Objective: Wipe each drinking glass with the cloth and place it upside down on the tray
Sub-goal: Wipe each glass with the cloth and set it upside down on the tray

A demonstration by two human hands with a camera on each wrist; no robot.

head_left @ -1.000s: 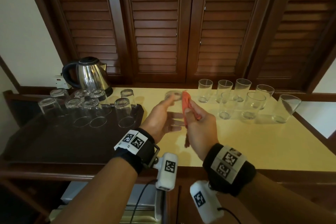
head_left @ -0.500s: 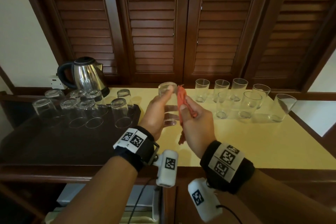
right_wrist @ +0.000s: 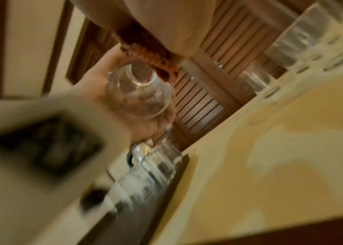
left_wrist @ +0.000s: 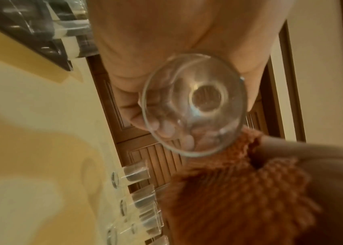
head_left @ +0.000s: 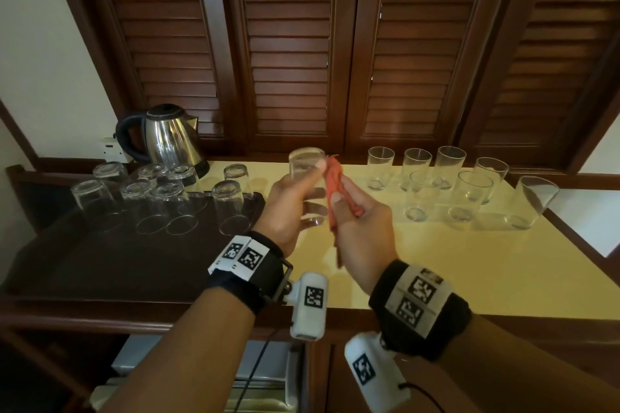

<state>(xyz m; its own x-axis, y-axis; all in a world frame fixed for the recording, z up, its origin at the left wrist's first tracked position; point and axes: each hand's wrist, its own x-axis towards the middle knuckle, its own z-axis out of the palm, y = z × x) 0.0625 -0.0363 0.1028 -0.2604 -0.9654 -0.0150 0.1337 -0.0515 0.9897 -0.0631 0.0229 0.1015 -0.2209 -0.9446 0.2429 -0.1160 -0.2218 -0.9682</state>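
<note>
Glass tumblers: eight upturned on tray (head_left: 100,265), seven upright, one held.

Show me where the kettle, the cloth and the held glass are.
kettle (head_left: 169,141): head view, steel body.
cloth (head_left: 333,179): head view, upper fold.
held glass (left_wrist: 193,106): left wrist view, inside wall near the base.
</note>
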